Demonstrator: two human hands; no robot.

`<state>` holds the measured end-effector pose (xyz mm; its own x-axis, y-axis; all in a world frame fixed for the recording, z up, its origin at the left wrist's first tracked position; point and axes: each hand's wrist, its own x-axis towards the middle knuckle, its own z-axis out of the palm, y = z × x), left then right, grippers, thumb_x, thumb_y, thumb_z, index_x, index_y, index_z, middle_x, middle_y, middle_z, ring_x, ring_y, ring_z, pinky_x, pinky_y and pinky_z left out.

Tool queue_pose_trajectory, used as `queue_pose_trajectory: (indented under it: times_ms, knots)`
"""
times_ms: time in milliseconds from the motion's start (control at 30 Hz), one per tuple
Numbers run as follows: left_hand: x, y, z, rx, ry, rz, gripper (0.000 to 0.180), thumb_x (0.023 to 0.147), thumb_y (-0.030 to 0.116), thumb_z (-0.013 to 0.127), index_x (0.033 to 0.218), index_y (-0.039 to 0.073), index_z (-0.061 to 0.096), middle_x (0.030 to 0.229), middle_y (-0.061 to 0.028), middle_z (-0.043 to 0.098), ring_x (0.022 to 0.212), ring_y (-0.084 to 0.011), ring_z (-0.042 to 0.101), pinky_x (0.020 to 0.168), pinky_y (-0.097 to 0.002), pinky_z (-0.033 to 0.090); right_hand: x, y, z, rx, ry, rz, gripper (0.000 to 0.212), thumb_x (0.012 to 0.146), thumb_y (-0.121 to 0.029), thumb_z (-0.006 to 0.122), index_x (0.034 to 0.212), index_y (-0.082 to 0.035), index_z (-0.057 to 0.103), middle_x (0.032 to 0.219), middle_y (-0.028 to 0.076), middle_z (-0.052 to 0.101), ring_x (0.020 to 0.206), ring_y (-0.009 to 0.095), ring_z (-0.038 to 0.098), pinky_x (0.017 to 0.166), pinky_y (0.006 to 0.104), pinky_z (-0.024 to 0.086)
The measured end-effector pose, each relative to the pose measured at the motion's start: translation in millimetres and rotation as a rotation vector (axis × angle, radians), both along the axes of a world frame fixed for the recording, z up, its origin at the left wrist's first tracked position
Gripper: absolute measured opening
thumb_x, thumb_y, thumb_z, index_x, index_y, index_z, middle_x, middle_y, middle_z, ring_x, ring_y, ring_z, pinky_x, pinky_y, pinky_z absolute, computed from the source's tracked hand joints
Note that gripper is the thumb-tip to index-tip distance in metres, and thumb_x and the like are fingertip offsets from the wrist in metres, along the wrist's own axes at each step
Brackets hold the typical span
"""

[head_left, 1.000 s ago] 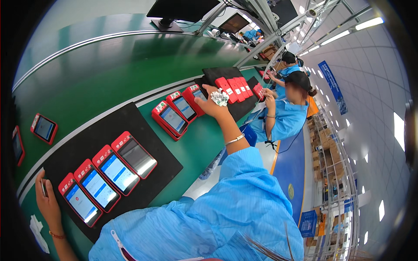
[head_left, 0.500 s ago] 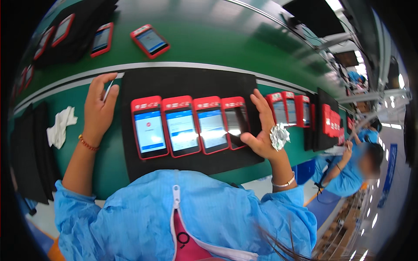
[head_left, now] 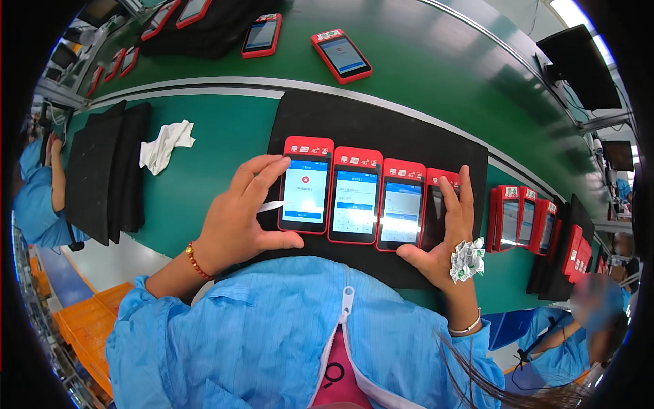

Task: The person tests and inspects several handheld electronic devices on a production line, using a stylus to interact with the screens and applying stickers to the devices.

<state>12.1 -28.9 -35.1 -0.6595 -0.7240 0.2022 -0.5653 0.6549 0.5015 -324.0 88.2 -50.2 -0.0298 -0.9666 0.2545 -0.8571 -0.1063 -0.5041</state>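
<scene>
Several red handheld payment terminals with lit screens lie side by side on a black mat. My left hand is at the row's left end, fingertips by the upper left of the leftmost terminal, thumb near its lower edge. A thin white pointed stick juts from between its curled fingers. My right hand rests over the rightmost terminal, partly hiding it. Its fingers are stretched and apart, thumb near the bottom of the neighbouring terminal. A crumpled clump of stickers clings to the back of my right hand.
Stacked red terminals stand at right, near black boards. A white cloth and black boards are at left. Beyond the rail, more terminals lie on the green bench, one of them alone. Co-workers sit on both sides.
My left hand has come in from the left to the leftmost terminal. The right hand stays at the row's right end, its thumb now lower. The whole view has shifted.
</scene>
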Motion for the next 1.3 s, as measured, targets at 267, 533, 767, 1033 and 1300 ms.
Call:
queue_pose_trajectory:
  times_ms: [267, 533, 767, 1033, 1300]
  knots:
    - [-6.0, -9.9, -1.1, 0.021, -0.007, -0.052, 0.121, 0.057, 0.056, 0.094, 0.156, 0.012, 0.039, 0.161, -0.0176, 0.037, 0.134, -0.0395, 0.054, 0.098, -0.0431, 0.056, -3.8, 0.8, 5.0, -0.021, 0.038, 0.015, 0.117, 0.066, -0.068, 0.086, 0.156, -0.011, 0.039, 0.165, 0.031, 0.023, 0.149, 0.052, 0.03, 0.117, 0.06, 0.033]
    - [-2.6, -36.2, 4.2, 0.116, -0.018, -0.175, 0.123, 0.051, 0.047, 0.097, 0.156, 0.014, 0.041, 0.164, -0.0146, 0.034, 0.138, -0.042, 0.05, 0.105, -0.0456, 0.052, -27.6, 5.9, 27.9, 0.116, 0.041, 0.023, 0.096, 0.071, -0.016, 0.081, 0.156, -0.006, 0.038, 0.161, 0.026, 0.035, 0.139, 0.047, 0.046, 0.113, 0.05, 0.041]
    - [2.0, -35.6, -12.3, 0.073, 0.082, -0.16, 0.122, 0.055, 0.064, 0.091, 0.153, 0.009, 0.044, 0.161, -0.0198, 0.039, 0.134, -0.0409, 0.056, 0.101, -0.0437, 0.054, -4.3, -17.8, 14.3, -0.121, 0.16, -0.173, 0.067, 0.073, -0.014, 0.076, 0.136, -0.004, 0.055, 0.121, 0.018, 0.064, 0.106, 0.039, 0.061, 0.092, 0.0484, 0.048]
    - [-1.2, -30.1, -6.1, 0.069, 0.02, -0.161, 0.131, 0.052, 0.064, 0.091, 0.159, 0.011, 0.036, 0.166, -0.0182, 0.034, 0.136, -0.0409, 0.054, 0.101, -0.0403, 0.054, -17.6, -2.3, 24.0, 0.035, 0.113, -0.132, 0.08, 0.079, -0.035, 0.083, 0.143, -0.001, 0.051, 0.137, 0.026, 0.058, 0.121, 0.043, 0.059, 0.101, 0.0491, 0.048]
    - [-0.5, -21.1, 3.9, 0.126, -0.014, -0.127, 0.131, 0.046, 0.041, 0.098, 0.158, 0.012, 0.036, 0.165, -0.0182, 0.035, 0.139, -0.0398, 0.051, 0.104, -0.0426, 0.053, -22.6, -11.8, -3.5, 0.029, -0.123, 0.017, 0.115, 0.077, -0.071, 0.075, 0.156, 0.002, 0.034, 0.162, 0.033, 0.026, 0.149, 0.05, 0.031, 0.122, 0.0563, 0.025]
